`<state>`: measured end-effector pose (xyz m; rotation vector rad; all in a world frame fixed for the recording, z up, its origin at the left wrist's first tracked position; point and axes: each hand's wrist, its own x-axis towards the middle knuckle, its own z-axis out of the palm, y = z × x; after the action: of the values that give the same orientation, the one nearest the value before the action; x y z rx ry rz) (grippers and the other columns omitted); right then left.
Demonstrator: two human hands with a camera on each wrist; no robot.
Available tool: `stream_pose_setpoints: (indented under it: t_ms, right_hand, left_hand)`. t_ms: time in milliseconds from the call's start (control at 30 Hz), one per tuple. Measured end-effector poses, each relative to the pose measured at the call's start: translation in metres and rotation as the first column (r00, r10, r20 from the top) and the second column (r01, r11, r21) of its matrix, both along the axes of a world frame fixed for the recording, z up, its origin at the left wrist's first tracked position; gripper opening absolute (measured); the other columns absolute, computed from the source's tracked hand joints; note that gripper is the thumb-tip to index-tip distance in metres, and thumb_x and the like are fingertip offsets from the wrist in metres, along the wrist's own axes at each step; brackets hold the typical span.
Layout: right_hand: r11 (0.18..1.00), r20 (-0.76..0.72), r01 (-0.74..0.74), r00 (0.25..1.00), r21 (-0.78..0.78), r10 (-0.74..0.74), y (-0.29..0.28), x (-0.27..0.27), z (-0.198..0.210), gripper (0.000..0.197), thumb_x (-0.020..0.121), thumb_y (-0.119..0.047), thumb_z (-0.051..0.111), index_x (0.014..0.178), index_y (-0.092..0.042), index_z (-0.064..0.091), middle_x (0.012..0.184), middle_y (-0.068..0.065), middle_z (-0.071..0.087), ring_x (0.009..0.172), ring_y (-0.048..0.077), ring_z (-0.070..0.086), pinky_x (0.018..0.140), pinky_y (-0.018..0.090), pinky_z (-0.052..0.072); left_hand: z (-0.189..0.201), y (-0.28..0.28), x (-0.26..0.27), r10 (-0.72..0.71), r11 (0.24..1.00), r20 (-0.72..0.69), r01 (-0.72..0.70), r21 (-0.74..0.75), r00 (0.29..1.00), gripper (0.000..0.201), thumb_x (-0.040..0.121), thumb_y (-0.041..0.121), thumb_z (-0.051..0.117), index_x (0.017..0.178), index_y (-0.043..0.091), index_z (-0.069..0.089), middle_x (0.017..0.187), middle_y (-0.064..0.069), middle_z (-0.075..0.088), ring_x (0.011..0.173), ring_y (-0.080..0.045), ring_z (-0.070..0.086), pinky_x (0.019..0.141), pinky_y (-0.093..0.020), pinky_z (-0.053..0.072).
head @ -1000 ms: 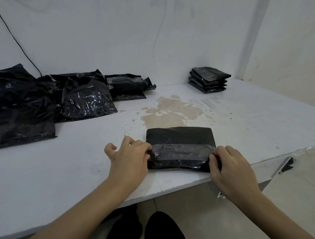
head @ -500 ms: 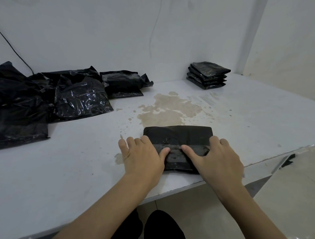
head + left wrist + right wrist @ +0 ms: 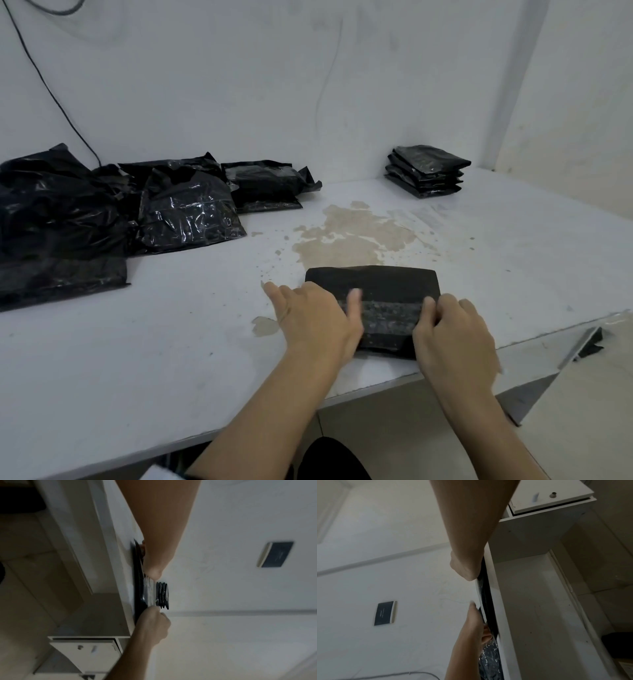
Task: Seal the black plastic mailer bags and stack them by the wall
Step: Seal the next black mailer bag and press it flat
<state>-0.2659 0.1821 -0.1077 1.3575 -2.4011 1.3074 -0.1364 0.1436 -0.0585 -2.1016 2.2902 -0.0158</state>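
A folded black mailer bag (image 3: 371,301) is laid flat near the front edge of the white counter (image 3: 171,342). Its left part is pressed by the left hand (image 3: 317,317), fingers flat and relaxed. Its right edge appears to be pinched by the curled right hand (image 3: 452,329), though blur obscures this. A stack of sealed bags (image 3: 426,170) is seen by the wall.

Mailer (image 3: 383,284): black, flat, rectangular, flap folded over, glossy strip across middle; lies at near desk (image 3: 171,342) edge, just before tan stain. Sealed stack (image 3: 426,171): four or so flat black mailers, neat pile at desk's far right by wall. Unsealed heap (image 3: 102,212): crumpled glossy black mailers, desk's far left against wall.
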Motion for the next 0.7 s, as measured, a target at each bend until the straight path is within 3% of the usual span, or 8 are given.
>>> stream_pose_setpoints:
  t_ms: [67,133,233,333,433,567,633,700]
  right_hand:
    - [0.988,-0.036,0.043,0.999,0.149,-0.038,0.002,0.003,0.005,0.043,0.092,-0.053,0.043,0.084,-0.011,0.049,0.086,0.006,0.052,0.081,0.027,0.049,0.064,0.032,0.034]
    - [0.972,-0.110,0.077,0.993,0.223,-0.054,0.002,0.004,0.006,0.056,0.083,-0.066,0.047,0.092,-0.010,0.051,0.090,0.006,0.052,0.088,0.027,0.052,0.064,0.032,0.036]
    - [0.981,-0.030,0.052,0.998,0.188,-0.047,0.000,0.001,0.007,0.050,0.083,-0.060,0.055,0.088,-0.010,0.050,0.085,0.005,0.050,0.082,0.026,0.051,0.061,0.029,0.033]
    - [0.990,0.019,0.033,0.999,0.136,-0.036,-0.002,-0.006,0.008,0.038,0.090,-0.044,0.055,0.073,-0.012,0.043,0.075,0.003,0.047,0.069,0.021,0.045,0.050,0.028,0.024]
    - [0.996,0.051,0.037,0.998,0.077,-0.041,-0.003,-0.009,0.007,0.042,0.094,-0.029,0.053,0.060,-0.015,0.033,0.065,0.004,0.045,0.057,0.017,0.038,0.047,0.027,0.019]
    - [0.997,0.000,0.039,0.999,0.069,-0.039,-0.005,-0.008,0.004,0.045,0.098,-0.025,0.046,0.058,-0.019,0.025,0.062,0.000,0.038,0.055,0.016,0.034,0.050,0.029,0.020]
    - [0.998,-0.059,0.023,0.998,0.060,-0.019,-0.001,-0.008,0.000,0.045,0.097,-0.033,0.046,0.059,-0.019,0.026,0.062,-0.001,0.038,0.058,0.021,0.038,0.054,0.031,0.025]
    - [1.000,-0.134,-0.004,0.991,-0.019,0.001,0.005,-0.010,-0.005,0.042,0.089,-0.042,0.054,0.061,-0.016,0.035,0.059,-0.001,0.041,0.055,0.024,0.040,0.054,0.030,0.030]
  left_hand:
    - [0.000,-0.002,-0.009,0.001,1.000,0.124,-0.002,0.011,0.992,0.092,0.087,0.074,0.005,0.102,0.002,0.061,0.105,-0.010,0.055,0.110,-0.034,0.047,0.110,-0.051,0.004]
    - [-0.001,-0.005,-0.014,0.011,1.000,0.153,-0.011,0.000,0.988,0.095,0.085,0.076,0.005,0.106,0.002,0.062,0.106,-0.009,0.055,0.113,-0.034,0.045,0.109,-0.050,0.006]
    - [-0.006,-0.009,-0.011,0.018,0.999,0.090,-0.015,-0.043,0.996,0.080,0.092,0.069,0.012,0.108,0.006,0.058,0.106,-0.006,0.057,0.115,-0.032,0.045,0.108,-0.048,0.009]
    - [-0.009,-0.011,-0.001,0.024,0.996,-0.013,-0.025,-0.090,1.000,0.059,0.098,0.057,0.018,0.106,0.010,0.054,0.101,-0.004,0.061,0.114,-0.028,0.046,0.110,-0.049,0.011]
    - [-0.013,-0.014,0.006,0.015,0.993,-0.073,-0.024,-0.116,0.997,0.043,0.102,0.043,0.021,0.106,0.014,0.052,0.099,0.000,0.062,0.113,-0.024,0.047,0.108,-0.047,0.013]
    - [-0.022,-0.013,0.011,-0.022,0.969,-0.138,-0.013,-0.245,0.990,0.022,0.100,0.025,0.039,0.087,0.016,0.054,0.075,0.003,0.055,0.096,-0.022,0.054,0.103,-0.048,0.023]
    - [-0.024,-0.009,0.014,-0.041,0.955,-0.152,-0.006,-0.297,0.988,0.029,0.100,0.033,0.040,0.086,0.014,0.057,0.075,0.002,0.058,0.091,-0.023,0.055,0.100,-0.049,0.020]
    - [-0.026,-0.008,0.017,-0.027,0.978,-0.136,-0.001,-0.207,0.990,0.049,0.098,0.054,0.023,0.097,0.015,0.053,0.090,0.002,0.059,0.101,-0.021,0.051,0.099,-0.046,0.011]
